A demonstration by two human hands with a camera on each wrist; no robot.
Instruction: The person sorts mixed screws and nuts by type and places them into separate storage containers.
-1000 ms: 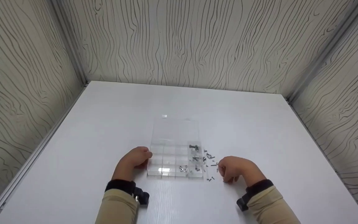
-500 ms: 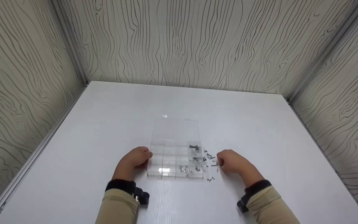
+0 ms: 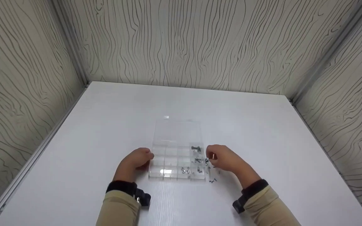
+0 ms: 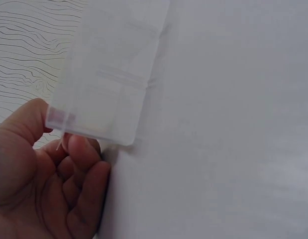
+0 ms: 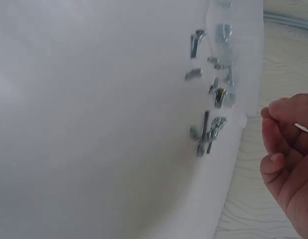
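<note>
A clear plastic compartment box [image 3: 171, 157] lies on the white table [image 3: 105, 125], its lid folded back flat. Screws [image 3: 196, 149] and nuts [image 3: 185, 171] fill its right-hand compartments. My left hand [image 3: 148, 160] holds the box's near left edge, and the left wrist view shows its thumb and a finger pinching a corner of the box [image 4: 109, 89]. My right hand [image 3: 208, 155] hovers at the box's right edge with curled fingers. In the right wrist view its fingertips [image 5: 273, 117] pinch a thin pale sliver that looks like a small screw [image 5: 304, 129], above more screws [image 5: 209, 132].
A few loose screws [image 3: 213, 180] lie on the table just right of the box, some hidden under my right hand. Wood-grain walls [image 3: 184, 40] enclose the table at the back and on both sides. Black wrist straps [image 3: 123, 187] sit on both tan sleeves.
My right hand has moved left and away from me, from the loose screws to the box's right edge. The left hand and the box have stayed put.
</note>
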